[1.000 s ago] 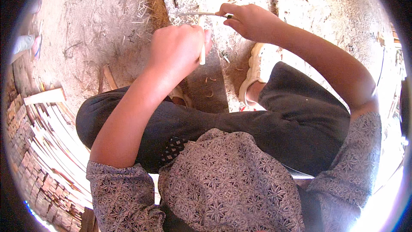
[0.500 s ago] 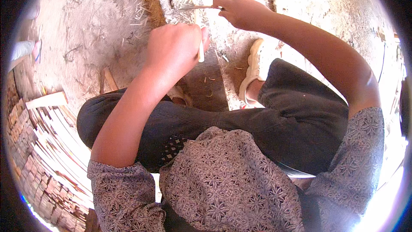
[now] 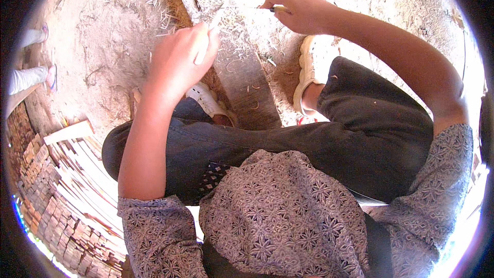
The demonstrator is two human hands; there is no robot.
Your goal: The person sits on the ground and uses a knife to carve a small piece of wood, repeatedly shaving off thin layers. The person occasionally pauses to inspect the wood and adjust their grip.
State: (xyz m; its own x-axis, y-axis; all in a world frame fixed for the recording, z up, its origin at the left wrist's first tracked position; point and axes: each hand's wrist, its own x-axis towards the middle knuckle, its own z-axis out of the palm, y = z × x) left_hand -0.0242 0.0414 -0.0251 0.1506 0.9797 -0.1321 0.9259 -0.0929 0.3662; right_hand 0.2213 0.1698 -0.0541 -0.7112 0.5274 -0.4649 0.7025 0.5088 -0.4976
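My left hand (image 3: 182, 56) is closed in a fist around a thin pale wooden stick (image 3: 199, 54). One end of the stick shows by the thumb, and the other points up and away past the knuckles. To the right and a little farther off, my right hand (image 3: 301, 13) grips the handle (image 3: 279, 9) of a knife-like tool. Glare washes out most of its thin blade, which points left toward the stick. Between my feet lies a dark, worn board (image 3: 247, 85), with curled shavings on it and pale shavings heaped at its far end.
My cream clogs (image 3: 307, 74) stand either side of the board. Stacked wooden pieces (image 3: 62, 226) and long pale strips (image 3: 90, 175) fill the lower left. At the far left are another person's sandalled feet (image 3: 52, 78). Shavings (image 3: 160, 15) litter the dirt floor.
My left hand has moved left and slightly nearer with the stick, away from the blade. My right hand has shifted slightly right with the knife. The view has tilted a little.
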